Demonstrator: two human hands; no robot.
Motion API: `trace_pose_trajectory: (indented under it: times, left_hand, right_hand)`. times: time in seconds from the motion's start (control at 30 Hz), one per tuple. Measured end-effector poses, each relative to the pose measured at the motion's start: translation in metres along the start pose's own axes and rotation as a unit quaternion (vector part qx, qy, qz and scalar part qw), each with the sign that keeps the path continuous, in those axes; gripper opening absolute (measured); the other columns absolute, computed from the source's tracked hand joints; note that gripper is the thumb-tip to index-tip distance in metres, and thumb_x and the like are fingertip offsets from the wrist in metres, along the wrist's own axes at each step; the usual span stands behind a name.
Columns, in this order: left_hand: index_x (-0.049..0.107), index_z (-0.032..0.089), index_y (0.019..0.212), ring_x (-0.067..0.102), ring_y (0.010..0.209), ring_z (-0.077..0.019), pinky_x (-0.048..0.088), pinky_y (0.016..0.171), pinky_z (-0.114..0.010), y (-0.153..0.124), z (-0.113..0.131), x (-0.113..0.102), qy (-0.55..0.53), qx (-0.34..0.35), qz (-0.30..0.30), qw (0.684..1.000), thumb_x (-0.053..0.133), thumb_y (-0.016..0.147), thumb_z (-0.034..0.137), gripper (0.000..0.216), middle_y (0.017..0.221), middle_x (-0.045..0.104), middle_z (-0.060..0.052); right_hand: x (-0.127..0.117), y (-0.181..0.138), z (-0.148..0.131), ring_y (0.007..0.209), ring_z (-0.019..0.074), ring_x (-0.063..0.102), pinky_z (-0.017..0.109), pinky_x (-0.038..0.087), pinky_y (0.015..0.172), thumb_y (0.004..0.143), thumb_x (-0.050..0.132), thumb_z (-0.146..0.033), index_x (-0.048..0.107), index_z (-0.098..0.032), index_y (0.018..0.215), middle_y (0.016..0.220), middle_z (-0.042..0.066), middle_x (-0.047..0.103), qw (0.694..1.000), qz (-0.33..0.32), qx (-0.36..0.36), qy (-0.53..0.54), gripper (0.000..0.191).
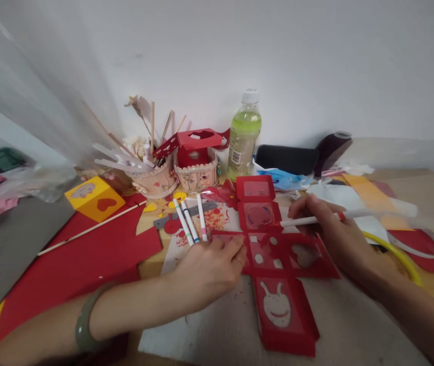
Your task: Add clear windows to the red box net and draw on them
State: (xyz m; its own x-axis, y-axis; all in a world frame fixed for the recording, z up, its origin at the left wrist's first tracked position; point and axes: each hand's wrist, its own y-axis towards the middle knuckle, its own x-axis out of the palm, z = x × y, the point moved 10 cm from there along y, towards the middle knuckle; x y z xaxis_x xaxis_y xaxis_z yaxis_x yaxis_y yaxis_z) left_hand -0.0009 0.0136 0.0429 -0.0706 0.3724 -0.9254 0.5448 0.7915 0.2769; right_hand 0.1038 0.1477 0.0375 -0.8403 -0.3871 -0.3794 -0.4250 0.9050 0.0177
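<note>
A red unfolded paper box (278, 254), cross-shaped with cut-out windows and a white rabbit face on its near panel, lies flat on the table. My left hand (211, 269), fingers curled together, presses down on the box's left panel; a green bangle sits on that wrist. My right hand (325, 223) is closed on a white marker pen (308, 219), its tip resting on the upper panel that carries a drawn circle. Three white markers (191, 221) lie just beyond my left hand.
A green drink bottle (244, 134) stands at the back by the wall, beside two decorated baskets (197, 175) with sticks and a red box. Red paper sheets (87, 254), a yellow box (94, 198), a long thin stick (90, 229), a black pouch (287, 158) and paper scraps surround the work.
</note>
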Motion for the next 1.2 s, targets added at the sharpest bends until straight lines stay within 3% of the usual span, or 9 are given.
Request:
trace_pose_trajectory:
  times: [0.1,0.3,0.47,0.7,0.83,0.93,1.03,1.1,1.2]
  left_hand:
    - [0.059,0.008,0.109,0.063,0.068,-0.0172,0.048,0.041,-0.024,0.002,0.003,0.004,-0.003,0.023,-0.013,1.0,0.051,0.081,0.006,0.029,0.109,0.064,-0.012]
    - [0.059,0.012,0.116,0.065,0.072,-0.02,0.053,0.044,-0.03,0.004,0.013,0.006,-0.01,0.054,-0.011,0.998,0.055,0.081,0.011,0.036,0.122,0.061,-0.007]
    - [0.06,0.013,0.115,0.066,0.076,-0.0212,0.053,0.044,-0.03,0.003,0.018,0.008,-0.025,0.063,0.005,0.998,0.052,0.083,0.012,0.033,0.121,0.062,-0.005]
    - [0.057,0.009,0.115,0.065,0.073,-0.0173,0.052,0.047,-0.027,0.002,0.02,0.003,-0.05,0.072,0.028,0.996,0.04,0.089,0.008,0.032,0.118,0.063,-0.01]
    - [0.053,0.008,0.119,0.066,0.07,-0.0174,0.052,0.051,-0.026,0.002,0.002,-0.013,-0.17,-0.003,0.071,0.983,0.035,0.088,0.008,0.036,0.096,0.07,-0.009]
    - [0.055,0.013,0.115,0.062,0.061,-0.0125,0.05,0.055,-0.022,0.003,-0.012,0.003,-0.43,-0.098,-0.003,0.898,0.032,0.086,0.008,0.037,0.073,0.067,-0.002]
    - [0.054,0.012,0.1,0.05,0.049,-0.0083,0.042,0.052,-0.017,0.002,-0.01,0.031,-0.688,-0.195,-0.089,0.693,0.029,0.083,0.007,0.031,0.053,0.051,0.005]
    - [0.05,0.013,0.088,0.035,0.041,-0.0073,0.031,0.044,-0.016,0.002,-0.01,0.043,-0.76,-0.247,-0.104,0.593,0.031,0.085,0.012,0.019,0.046,0.037,0.009]
    - [0.047,0.016,0.076,0.02,0.038,-0.0076,0.018,0.041,-0.02,0.004,-0.012,0.049,-0.778,-0.269,-0.1,0.559,0.029,0.094,0.036,0.032,0.041,0.025,0.011]
  right_hand:
    - [0.0,-0.001,0.016,0.048,0.0124,0.042,0.026,0.029,0.044,0.09,0.024,-0.063,0.059,-0.021,0.069,0.052,-0.001,0.049,0.999,-0.01,0.022,0.023,0.059]
    - [0.009,-0.013,0.026,0.041,0.01,0.042,0.024,0.031,0.041,0.077,0.061,-0.05,0.045,-0.022,0.063,0.047,-0.006,0.046,0.998,-0.047,0.045,0.012,0.035]
    - [0.005,-0.019,0.03,0.048,0.0108,0.045,0.024,0.034,0.045,0.08,0.06,-0.04,0.044,-0.022,0.065,0.054,-0.005,0.051,0.998,-0.062,0.023,-0.001,0.028]
    - [-0.011,-0.019,0.025,0.051,0.0115,0.038,0.024,0.03,0.046,0.077,0.059,-0.036,0.042,-0.022,0.06,0.057,-0.004,0.044,1.0,-0.002,-0.002,-0.025,0.028]
    - [-0.021,-0.024,0.027,0.048,0.0122,0.035,0.025,0.027,0.043,0.081,0.055,-0.045,0.044,-0.023,0.06,0.052,-0.003,0.042,0.999,0.037,0.025,0.0,0.032]
    - [-0.023,-0.03,0.019,0.048,0.0142,0.038,0.027,0.03,0.044,0.085,0.047,-0.055,0.045,-0.023,0.056,0.05,-0.001,0.043,0.999,0.037,-0.004,0.003,0.043]
    - [-0.016,-0.041,0.01,0.048,0.0141,0.039,0.026,0.03,0.043,0.082,0.051,-0.057,0.045,-0.023,0.055,0.051,-0.001,0.044,0.998,0.016,-0.047,0.028,0.044]
    - [-0.006,-0.049,0.008,0.048,0.014,0.04,0.026,0.03,0.041,0.081,0.052,-0.058,0.049,-0.023,0.059,0.053,-0.002,0.046,0.996,-0.02,-0.057,0.059,0.041]
    - [0.011,-0.057,0.001,0.049,0.0138,0.041,0.025,0.034,0.042,0.084,0.045,-0.06,0.052,-0.024,0.063,0.055,-0.001,0.048,0.992,-0.068,-0.063,0.08,0.043]
